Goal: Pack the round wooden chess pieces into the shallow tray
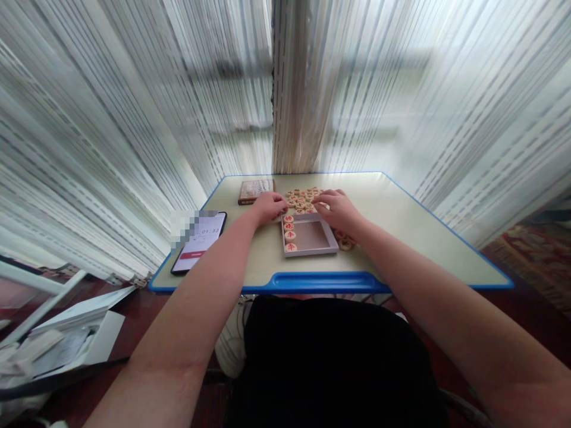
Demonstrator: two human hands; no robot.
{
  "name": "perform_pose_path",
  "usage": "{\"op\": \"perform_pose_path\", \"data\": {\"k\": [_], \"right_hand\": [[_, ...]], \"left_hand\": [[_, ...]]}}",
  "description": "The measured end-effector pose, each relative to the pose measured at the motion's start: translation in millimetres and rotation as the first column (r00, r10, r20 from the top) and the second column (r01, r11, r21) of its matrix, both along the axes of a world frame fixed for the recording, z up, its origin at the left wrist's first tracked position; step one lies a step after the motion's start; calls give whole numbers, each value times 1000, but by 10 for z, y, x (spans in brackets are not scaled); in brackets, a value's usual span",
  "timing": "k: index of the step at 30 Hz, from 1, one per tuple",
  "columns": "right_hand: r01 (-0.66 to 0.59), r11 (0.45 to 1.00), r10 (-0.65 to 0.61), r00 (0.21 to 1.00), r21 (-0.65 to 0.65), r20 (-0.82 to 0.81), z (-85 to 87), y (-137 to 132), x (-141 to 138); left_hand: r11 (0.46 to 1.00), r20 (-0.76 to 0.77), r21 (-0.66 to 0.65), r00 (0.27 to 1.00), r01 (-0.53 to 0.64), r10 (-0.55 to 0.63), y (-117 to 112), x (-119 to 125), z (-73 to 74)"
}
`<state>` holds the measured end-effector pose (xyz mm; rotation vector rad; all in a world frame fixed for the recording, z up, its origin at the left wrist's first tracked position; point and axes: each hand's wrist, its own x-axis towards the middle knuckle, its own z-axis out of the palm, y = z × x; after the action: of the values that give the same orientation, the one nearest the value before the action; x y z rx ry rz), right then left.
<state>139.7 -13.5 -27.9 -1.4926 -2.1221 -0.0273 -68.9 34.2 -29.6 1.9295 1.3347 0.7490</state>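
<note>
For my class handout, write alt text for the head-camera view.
A person's left hand and right hand flank a cluster of round game pieces on a blue-edged table. Nearer the viewer, an open box holds four red-marked pieces along its left side; a phone lies farther left.

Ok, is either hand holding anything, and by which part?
It can't be told. The left hand is curled beside the pieces, the right hand is at them; any grip is too small to make out.
</note>
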Motion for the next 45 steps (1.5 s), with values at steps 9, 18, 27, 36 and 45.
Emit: {"op": "perform_pose_path", "data": {"k": [9, 18, 27, 36, 45], "right_hand": [[224, 968, -209, 969, -112, 130, -53, 164, 167], [321, 931, -334, 942, -173, -48, 7, 127, 176], [308, 914, -342, 935, -264, -95, -10, 133, 144], [293, 920, -342, 924, -260, -169, -3, 122, 142], [439, 890, -438, 741, -126, -510, 144, 91, 269]], "left_hand": [[1000, 36, -23, 999, -16, 17, -48, 9, 34], [999, 66, -44, 998, -8, 10, -78, 26, 76], [1000, 6, -7, 1000, -2, 2, -111, 56, 91], [988, -21, 52, 990, 144, -143, -168, 88, 123], [977, 4, -64, 979, 204, -204, -147, 66, 121]]}}
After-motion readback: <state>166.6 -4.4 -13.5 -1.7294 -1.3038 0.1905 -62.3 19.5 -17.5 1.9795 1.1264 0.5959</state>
